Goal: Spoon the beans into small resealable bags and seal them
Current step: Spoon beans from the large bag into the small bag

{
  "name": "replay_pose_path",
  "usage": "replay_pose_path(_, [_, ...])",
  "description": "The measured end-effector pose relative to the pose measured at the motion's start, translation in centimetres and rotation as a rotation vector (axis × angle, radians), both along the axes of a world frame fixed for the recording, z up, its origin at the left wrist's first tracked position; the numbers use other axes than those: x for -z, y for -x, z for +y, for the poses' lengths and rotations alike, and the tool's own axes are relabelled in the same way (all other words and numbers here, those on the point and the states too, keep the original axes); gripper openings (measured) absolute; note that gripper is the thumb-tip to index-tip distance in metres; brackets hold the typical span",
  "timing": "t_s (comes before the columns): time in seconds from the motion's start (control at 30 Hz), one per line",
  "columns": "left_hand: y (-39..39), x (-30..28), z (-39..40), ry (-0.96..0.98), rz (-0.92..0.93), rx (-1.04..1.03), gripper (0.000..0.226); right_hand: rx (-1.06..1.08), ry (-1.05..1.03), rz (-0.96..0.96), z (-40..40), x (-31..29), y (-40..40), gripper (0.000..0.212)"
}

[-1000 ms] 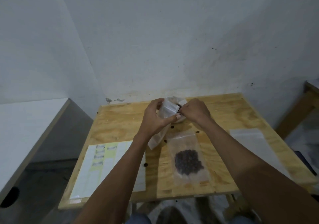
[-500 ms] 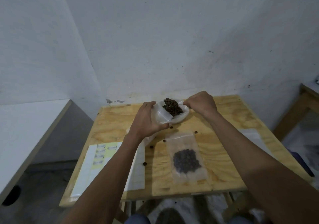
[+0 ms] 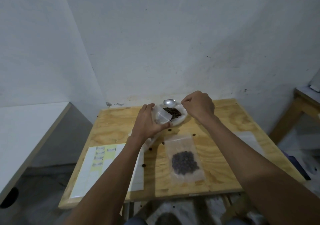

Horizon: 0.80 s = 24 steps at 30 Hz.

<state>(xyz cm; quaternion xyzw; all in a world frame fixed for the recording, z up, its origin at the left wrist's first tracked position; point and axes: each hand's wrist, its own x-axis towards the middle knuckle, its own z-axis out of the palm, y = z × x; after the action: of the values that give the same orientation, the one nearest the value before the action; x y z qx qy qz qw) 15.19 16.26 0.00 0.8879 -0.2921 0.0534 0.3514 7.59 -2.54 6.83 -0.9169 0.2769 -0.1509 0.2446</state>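
The left hand (image 3: 147, 120) curls its fingers and thumb round a small empty bag (image 3: 162, 116), held at the near rim of the white bowl (image 3: 180, 119) at the far side of the plywood counter (image 3: 225, 155). The right hand (image 3: 199, 105) pinches the handle of a metal spoon (image 3: 169, 102); the handle is mostly hidden behind the fingers, and the spoon's empty scoop hangs over the far rim. Dark beans (image 3: 173, 112) lie in the bowl, partly covered by the bag. Nearer, a filled bag (image 3: 184, 160) lies flat; whether it is sealed cannot be made out. Loose beans (image 3: 143, 165) dot the wood. A label sheet (image 3: 103, 164) lies left, its writing illegible.
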Motion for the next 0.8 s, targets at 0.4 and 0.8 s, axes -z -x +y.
replay_pose_path(0.4, [0.5,0.1,-1.2,0.048,0.013,0.094,0.117,-0.027,-0.035,0.145,1.4,4.3,-0.5,0.019])
replay_pose_path(0.8, [0.3,0.7,-0.7,0.076,0.016,0.061,0.111,-0.022,-0.341,0.034,-1.0,4.2,-1.0,0.024])
